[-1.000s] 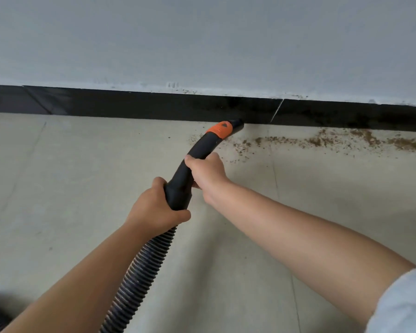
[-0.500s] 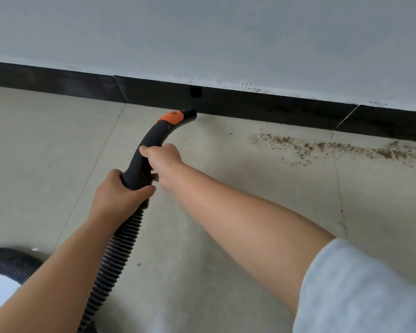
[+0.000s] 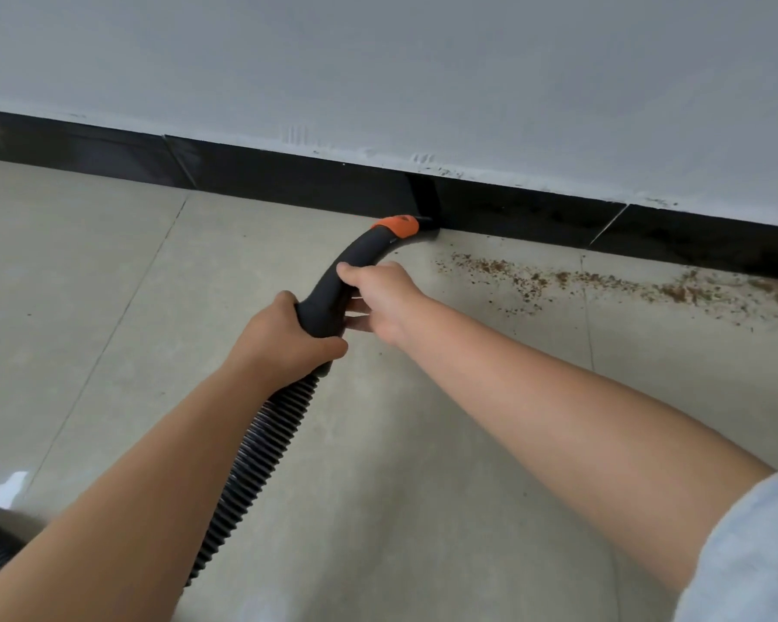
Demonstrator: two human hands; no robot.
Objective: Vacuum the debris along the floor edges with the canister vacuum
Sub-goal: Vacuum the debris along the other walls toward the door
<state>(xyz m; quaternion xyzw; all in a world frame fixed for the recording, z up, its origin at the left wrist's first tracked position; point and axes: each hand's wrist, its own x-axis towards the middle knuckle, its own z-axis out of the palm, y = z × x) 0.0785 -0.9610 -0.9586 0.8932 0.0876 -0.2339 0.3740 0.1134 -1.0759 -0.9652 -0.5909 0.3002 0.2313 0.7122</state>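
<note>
Both hands are working the curved black plastic vacuum handle with its orange collar (image 3: 355, 267). The left hand (image 3: 284, 338) is wrapping its fingers fully round the base of the handle, just above where the ribbed black flexible hose (image 3: 252, 464) is joining it. The right hand (image 3: 385, 298) is gripping the handle further up, thumb over the top and fingers curling underneath.

Ahead of the right fingers, the nozzle tip (image 3: 423, 224) is sitting at the foot of the black skirting board (image 3: 288, 181), at the left end of the dirt. The trail of brown crumbly debris (image 3: 602, 285) is lying to the right of the right fingers, stretching along the pale tiled floor (image 3: 109, 307) beside the skirting and thickening toward the frame's edge.

Judging by this, the floor left of the nozzle is looking clean, while nearly the whole visible trail is still waiting to be vacuumed.
</note>
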